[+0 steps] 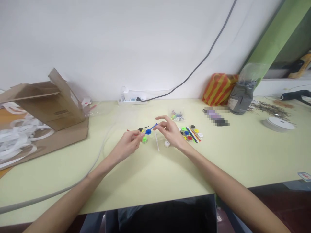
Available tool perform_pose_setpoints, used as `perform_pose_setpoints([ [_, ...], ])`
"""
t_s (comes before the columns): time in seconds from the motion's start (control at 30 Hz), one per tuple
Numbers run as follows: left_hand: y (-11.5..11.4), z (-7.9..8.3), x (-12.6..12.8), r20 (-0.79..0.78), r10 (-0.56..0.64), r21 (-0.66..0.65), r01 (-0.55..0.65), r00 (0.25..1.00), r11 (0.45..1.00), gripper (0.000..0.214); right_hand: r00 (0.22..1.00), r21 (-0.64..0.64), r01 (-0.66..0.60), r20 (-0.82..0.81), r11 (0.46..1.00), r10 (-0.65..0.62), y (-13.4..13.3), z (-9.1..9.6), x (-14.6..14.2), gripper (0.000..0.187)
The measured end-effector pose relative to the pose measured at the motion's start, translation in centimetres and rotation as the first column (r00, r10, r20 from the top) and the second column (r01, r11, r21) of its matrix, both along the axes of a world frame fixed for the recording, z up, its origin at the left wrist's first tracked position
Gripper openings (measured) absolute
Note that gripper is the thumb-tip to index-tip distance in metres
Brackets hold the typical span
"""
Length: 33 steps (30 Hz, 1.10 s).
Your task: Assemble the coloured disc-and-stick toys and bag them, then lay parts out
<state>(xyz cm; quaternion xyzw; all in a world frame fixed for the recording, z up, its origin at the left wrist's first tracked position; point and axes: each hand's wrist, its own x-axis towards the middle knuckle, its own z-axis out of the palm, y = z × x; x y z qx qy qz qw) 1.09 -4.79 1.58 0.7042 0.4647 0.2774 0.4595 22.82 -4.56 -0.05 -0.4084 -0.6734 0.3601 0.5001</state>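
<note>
Here we go, head camera, and both bare hands are up over the table (60,174), working right at the middle of the shot! The left hand (127,144) has its grip pressed together, thumb and fingers pinching a thin black stick (143,127) with a small dark tip. Right against those fingers sits a blue disc (148,132), and its blue stick (153,127) angles up and away toward the right hand (170,131). That right hand's grip is curled and loosely spread, its fingertips (159,120) just at the far end of the blue stick, and from up here I cannot tell whether it's actually holding on.

Just under the left hand lies a green disc (144,139), with a thin syringe (157,141) and a white disc (167,143) beneath the gap between the hands. Beyond the right hand, a tidy cluster of coloured discs and sticks (190,133) lies flat, with a small clear bag (177,115) behind it.

Further out, a cardboard box (53,100) sits left beside a heap of white strips (19,136). A power strip (132,98) stands against the wall. Over on the right, a striped bag (218,89) stands beside a clear bag of dark bits (241,97), and a white roll (278,124) lies near scattered metal bits (269,109).
</note>
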Motion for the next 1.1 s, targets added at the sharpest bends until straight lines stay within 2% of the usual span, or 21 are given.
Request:
perform_pose_setpoints([
  [0.1,0.1,-0.5,0.2,0.055,0.038,0.039,-0.040,0.998,0.998,0.044,0.998,-0.031,-0.051,-0.045,0.998,0.049,-0.3,0.1,-0.4,0.039],
  [0.2,-0.3,-1.0,0.7,0.045,0.062,0.146,-0.068,0.997,0.987,0.041,1.000,0.012,-0.001,-0.001,1.000,0.002,-0.8,-0.1,-1.2,0.035],
  [0.4,-0.6,-2.1,1.0,-0.136,0.067,0.452,0.001,0.988,0.892,0.037,0.996,0.062,0.031,0.079,0.998,-0.035,-0.9,-0.4,-2.1,0.021],
  [0.6,-0.6,-2.7,1.0,-0.205,0.087,0.509,0.030,0.975,0.860,0.035,0.999,0.018,0.001,0.052,1.000,-0.002,-0.5,-0.4,-2.4,0.020],
  [0.77,-0.8,-1.9,0.5,-0.289,0.092,0.556,0.089,0.953,0.827,0.032,0.999,-0.009,-0.047,0.025,0.999,0.048,0.6,-0.4,-2.4,0.021],
  [0.83,-0.4,-1.4,-0.3,-0.290,0.144,0.583,0.055,0.946,0.811,0.036,0.998,0.012,-0.022,0.053,1.000,0.022,1.7,-0.1,-1.7,0.022],
  [0.93,0.7,-0.9,-1.7,-0.251,0.268,0.606,-0.065,0.930,0.792,0.040,0.985,0.031,-0.008,0.171,0.999,0.003,3.7,0.6,-0.5,0.019],
  [1.1,2.2,-1.1,-3.4,-0.200,0.378,0.639,-0.172,0.904,0.750,0.038,0.896,0.002,-0.170,0.417,0.986,0.153,6.5,1.5,0.0,0.013],
])
